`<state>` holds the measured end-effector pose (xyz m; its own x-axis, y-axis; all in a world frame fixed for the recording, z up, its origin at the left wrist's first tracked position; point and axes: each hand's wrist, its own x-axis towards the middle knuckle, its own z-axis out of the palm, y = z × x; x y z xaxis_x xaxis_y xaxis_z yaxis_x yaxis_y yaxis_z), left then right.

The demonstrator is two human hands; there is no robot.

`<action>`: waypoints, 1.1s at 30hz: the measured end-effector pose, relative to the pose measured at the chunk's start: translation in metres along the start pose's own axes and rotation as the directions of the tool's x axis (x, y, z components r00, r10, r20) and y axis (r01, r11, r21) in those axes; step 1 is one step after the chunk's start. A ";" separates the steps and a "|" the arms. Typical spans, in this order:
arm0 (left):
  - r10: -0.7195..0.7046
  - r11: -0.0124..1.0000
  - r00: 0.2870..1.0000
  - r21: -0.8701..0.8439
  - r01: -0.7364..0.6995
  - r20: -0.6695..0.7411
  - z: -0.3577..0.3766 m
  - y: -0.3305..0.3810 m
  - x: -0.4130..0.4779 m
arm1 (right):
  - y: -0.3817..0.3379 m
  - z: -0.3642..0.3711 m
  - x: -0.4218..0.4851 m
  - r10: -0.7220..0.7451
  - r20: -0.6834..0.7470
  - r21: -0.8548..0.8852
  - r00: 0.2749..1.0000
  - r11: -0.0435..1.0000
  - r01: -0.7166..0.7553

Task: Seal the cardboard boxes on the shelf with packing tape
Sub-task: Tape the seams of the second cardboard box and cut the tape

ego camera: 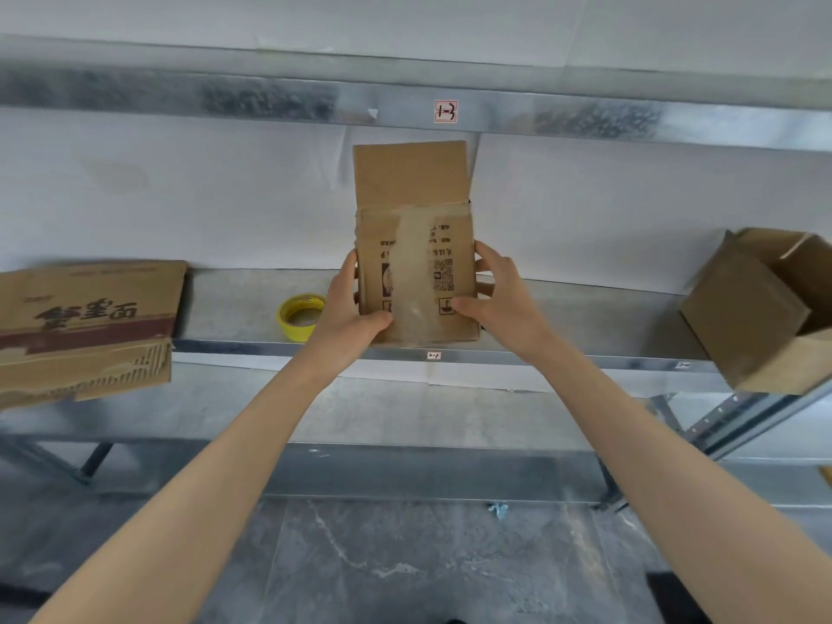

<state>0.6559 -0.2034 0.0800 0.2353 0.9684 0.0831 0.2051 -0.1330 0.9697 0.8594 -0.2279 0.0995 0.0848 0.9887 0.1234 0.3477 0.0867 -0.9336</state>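
Both of my hands are clamped on the small cardboard box [418, 263], left hand [355, 304] and right hand [490, 292] gripping opposite sides with thumbs on its printed face, standing it at the middle of the galvanised shelf's [562, 317] front edge. I judge this the positioning step: one plain corrugated flap [409, 173] stands open above a cloudy old strip, so next I'd fold it down and free a hand for the yellow-cored roll of packing tape [300, 316] just to its left.

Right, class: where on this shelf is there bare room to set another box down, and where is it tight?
Widest bare shelf lies between the held box and the open box. A narrower patch separates the printed box from the tape. Tight: tape by left hand.
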 end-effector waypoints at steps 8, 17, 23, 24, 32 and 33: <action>-0.036 0.995 0.999 -0.091 0.037 0.021 0.003 -0.019 -0.033 | 0.021 0.018 -0.025 0.000 0.041 0.056 0.999 0.998 -0.003; -0.398 0.900 0.916 -0.177 0.399 0.045 0.016 -0.027 -0.032 | 0.039 -0.017 -0.023 0.433 0.121 0.044 0.893 0.897 -0.441; -0.382 0.917 0.923 -0.107 0.385 0.055 0.024 -0.019 -0.020 | 0.028 -0.023 -0.012 0.338 0.262 -0.142 0.904 0.940 -0.310; -0.385 0.918 0.921 -0.083 0.388 0.051 0.022 -0.019 -0.017 | 0.027 -0.024 -0.011 0.315 0.280 -0.172 0.907 0.946 -0.275; -0.214 0.909 0.976 0.373 0.184 0.041 0.036 -0.024 -0.006 | 0.035 -0.004 -0.010 0.226 0.245 -0.493 0.943 0.867 -0.080; -0.183 0.899 0.983 0.406 0.164 0.008 0.039 -0.027 -0.007 | 0.037 -0.002 -0.011 0.196 0.207 -0.507 0.958 0.860 -0.066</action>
<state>0.6858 -0.2147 0.0447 0.2018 0.9745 -0.0977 0.6090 -0.0468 0.7918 0.8729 -0.2361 0.0646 -0.0442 0.9900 -0.1343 0.7663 -0.0527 -0.6403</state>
